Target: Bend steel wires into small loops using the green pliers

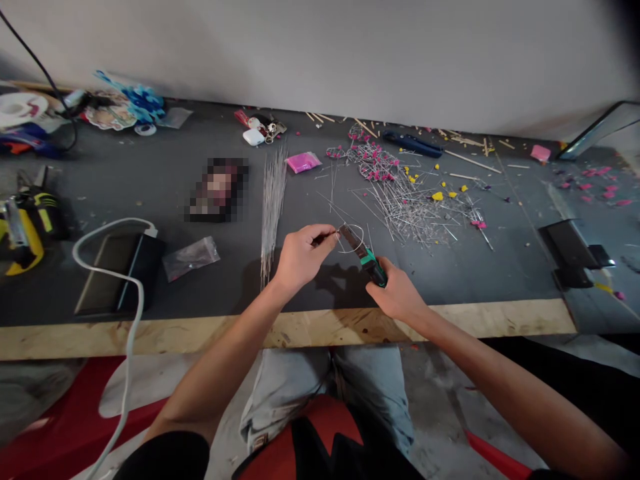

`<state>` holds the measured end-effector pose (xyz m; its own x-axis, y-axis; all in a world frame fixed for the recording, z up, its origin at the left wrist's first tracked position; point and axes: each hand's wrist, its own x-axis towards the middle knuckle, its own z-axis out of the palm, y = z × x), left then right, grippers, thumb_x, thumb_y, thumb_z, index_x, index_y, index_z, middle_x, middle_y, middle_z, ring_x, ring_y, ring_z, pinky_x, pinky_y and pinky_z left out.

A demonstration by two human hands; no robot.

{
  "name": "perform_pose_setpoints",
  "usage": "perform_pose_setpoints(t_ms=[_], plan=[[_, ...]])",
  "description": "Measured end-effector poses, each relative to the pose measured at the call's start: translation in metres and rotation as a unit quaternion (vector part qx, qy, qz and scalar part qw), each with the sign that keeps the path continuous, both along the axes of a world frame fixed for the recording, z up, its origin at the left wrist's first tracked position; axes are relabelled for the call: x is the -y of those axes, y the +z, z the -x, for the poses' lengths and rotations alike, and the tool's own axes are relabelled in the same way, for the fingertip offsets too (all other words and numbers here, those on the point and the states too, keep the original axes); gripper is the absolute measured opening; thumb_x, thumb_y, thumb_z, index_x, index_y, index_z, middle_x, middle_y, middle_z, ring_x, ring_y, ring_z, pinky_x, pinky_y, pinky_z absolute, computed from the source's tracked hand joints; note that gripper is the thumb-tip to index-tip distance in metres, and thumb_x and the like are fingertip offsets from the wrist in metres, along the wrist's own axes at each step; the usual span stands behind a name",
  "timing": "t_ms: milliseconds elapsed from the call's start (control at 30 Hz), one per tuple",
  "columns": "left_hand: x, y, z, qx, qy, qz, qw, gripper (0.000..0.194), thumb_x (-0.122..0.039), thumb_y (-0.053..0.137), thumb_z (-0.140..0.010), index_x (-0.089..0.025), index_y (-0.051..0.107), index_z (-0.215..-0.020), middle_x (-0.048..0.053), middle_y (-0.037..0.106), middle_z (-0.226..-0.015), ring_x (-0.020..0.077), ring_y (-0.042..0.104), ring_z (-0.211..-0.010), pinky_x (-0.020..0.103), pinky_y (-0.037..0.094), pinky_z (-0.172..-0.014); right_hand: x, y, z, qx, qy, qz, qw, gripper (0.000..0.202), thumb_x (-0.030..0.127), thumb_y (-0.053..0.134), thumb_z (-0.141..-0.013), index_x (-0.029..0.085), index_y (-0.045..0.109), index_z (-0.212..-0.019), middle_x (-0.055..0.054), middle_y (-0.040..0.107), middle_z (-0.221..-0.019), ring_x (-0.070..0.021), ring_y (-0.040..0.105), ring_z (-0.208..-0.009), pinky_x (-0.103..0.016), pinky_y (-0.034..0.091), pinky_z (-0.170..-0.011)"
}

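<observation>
My right hand point(397, 288) is wrapped round the green-and-black handles of pliers point(369, 259), whose brownish jaws point up and left. A thin metal wire point(363, 232) bends into a loop about the jaws. At the loop's left side, the thumb and fingers of my left hand point(306, 255) pinch the wire close to the jaw tips. Whether the jaws bite on the wire is too small to tell. Left of my left hand lies a bundle of straight wires point(273, 200). Beyond my right hand spreads a heap of short wire pieces point(410, 207) with pink and yellow bits.
A pink packet point(303, 162), a blue cutter point(413, 144) and keys with a white case point(254, 137) lie farther back. On the left are a black power bank point(120, 273) with a white cable, a plastic bag point(191, 259) and yellow-black tools point(25, 233). A wooden edge point(320, 327) runs in front.
</observation>
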<state>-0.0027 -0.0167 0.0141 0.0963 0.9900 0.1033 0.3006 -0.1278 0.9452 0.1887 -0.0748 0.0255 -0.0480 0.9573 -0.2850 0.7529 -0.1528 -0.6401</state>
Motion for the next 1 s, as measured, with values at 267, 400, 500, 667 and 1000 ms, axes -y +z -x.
perform_pose_setpoints(t_ms=[267,400,500,667,1000], plan=[[-0.011,-0.003,0.004,0.162,-0.116,0.174,0.964,0.024,-0.037,0.06,-0.078,-0.015,0.067,-0.083,0.002,0.062,-0.074,0.0086,0.048,-0.063,0.022,0.035,-0.058,0.001,-0.001,0.0,0.002,-0.003,0.005,1.0,0.032,0.022,0.05,-0.071,0.02,0.056,-0.102,-0.003,0.065,-0.086,-0.0158,0.055,-0.07,-0.025,0.038,-0.065],[-0.015,-0.001,0.007,0.269,-0.179,0.282,0.903,0.018,-0.03,0.061,-0.076,-0.013,0.066,-0.076,0.002,0.061,-0.071,0.0081,0.05,-0.061,0.021,0.036,-0.058,0.002,-0.002,-0.001,0.007,0.004,-0.002,1.0,0.03,0.022,0.049,-0.071,0.02,0.056,-0.1,-0.003,0.065,-0.085,-0.0154,0.054,-0.068,-0.025,0.038,-0.064],[-0.018,-0.003,0.008,0.349,-0.187,0.333,0.856,0.016,-0.026,0.057,-0.075,-0.011,0.064,-0.073,0.003,0.059,-0.066,0.0082,0.051,-0.057,0.021,0.037,-0.055,0.002,-0.002,-0.001,-0.001,0.007,-0.012,1.0,0.029,0.022,0.049,-0.071,0.02,0.056,-0.1,-0.003,0.065,-0.086,-0.0152,0.054,-0.069,-0.025,0.039,-0.064],[-0.02,-0.009,0.008,0.402,-0.198,0.401,0.799,0.022,-0.029,0.052,-0.077,-0.011,0.062,-0.069,0.004,0.057,-0.062,0.0102,0.051,-0.055,0.024,0.04,-0.056,0.003,-0.003,-0.001,0.006,0.006,-0.006,1.0,0.031,0.021,0.051,-0.071,0.021,0.056,-0.101,-0.003,0.065,-0.085,-0.0147,0.054,-0.068,-0.024,0.038,-0.062],[-0.017,-0.01,0.002,0.444,-0.204,0.416,0.767,0.019,-0.028,0.058,-0.076,-0.015,0.056,-0.062,-0.001,0.042,-0.057,0.009,0.042,-0.053,0.024,0.04,-0.056,0.004,-0.001,-0.001,0.014,0.016,-0.012,1.0,0.027,0.022,0.05,-0.071,0.021,0.055,-0.098,-0.003,0.064,-0.082,-0.015,0.052,-0.065,-0.025,0.037,-0.06]])
